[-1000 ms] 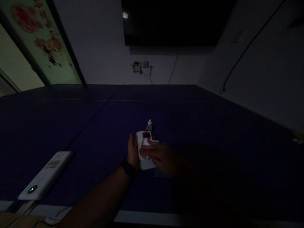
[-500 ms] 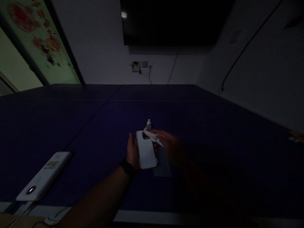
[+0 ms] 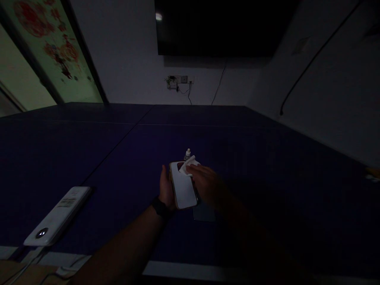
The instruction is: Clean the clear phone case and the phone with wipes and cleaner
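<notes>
My left hand, with a dark band on its wrist, holds a white phone case with a camera cutout near its top. The case has a darker, shiny rim and is tilted up from the table. In my right hand is a crumpled white wipe, pressed against the top of the case beside the cutout. Just beyond the case stands a small bottle with a white cap, its lower part hidden. Under my hands a flat greyish sheet-like thing lies on the table, partly covered.
A white power bank with cables lies at the left on the dark blue table. Beyond the table, a large dark screen hangs above wall sockets. The room is dim.
The wipe has shifted onto the case's upper right, and my right fingers now lie flatter over it. My left hand keeps its hold; the view has shifted slightly.
</notes>
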`<state>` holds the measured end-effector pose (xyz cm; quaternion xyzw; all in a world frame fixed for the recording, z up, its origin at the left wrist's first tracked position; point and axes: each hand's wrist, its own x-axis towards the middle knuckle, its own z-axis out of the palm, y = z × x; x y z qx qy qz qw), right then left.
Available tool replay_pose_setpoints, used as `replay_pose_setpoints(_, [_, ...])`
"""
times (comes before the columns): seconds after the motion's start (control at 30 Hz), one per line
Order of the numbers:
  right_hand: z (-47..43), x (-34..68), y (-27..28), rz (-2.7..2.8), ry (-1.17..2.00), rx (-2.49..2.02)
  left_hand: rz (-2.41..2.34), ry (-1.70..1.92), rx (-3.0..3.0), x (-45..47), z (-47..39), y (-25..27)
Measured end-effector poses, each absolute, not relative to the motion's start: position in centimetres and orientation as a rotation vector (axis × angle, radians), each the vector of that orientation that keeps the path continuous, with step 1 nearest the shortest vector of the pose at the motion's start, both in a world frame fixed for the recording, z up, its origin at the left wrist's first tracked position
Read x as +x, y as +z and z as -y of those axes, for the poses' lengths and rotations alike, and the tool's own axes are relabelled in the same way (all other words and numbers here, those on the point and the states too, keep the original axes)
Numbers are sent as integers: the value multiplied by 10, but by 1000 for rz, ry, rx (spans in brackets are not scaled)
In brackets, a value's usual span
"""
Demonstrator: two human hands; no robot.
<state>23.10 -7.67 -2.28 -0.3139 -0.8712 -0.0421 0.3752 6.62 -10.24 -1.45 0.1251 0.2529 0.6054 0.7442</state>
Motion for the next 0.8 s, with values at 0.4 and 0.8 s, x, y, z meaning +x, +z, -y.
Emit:
replay_pose_setpoints(0.4, [74, 237, -26, 2592, -66, -549, -504, 1224, 304, 67, 103, -20])
replay_pose_setpoints(0.8, [82, 235, -19, 2621, -75, -466, -499, 1315, 318, 58, 97, -33])
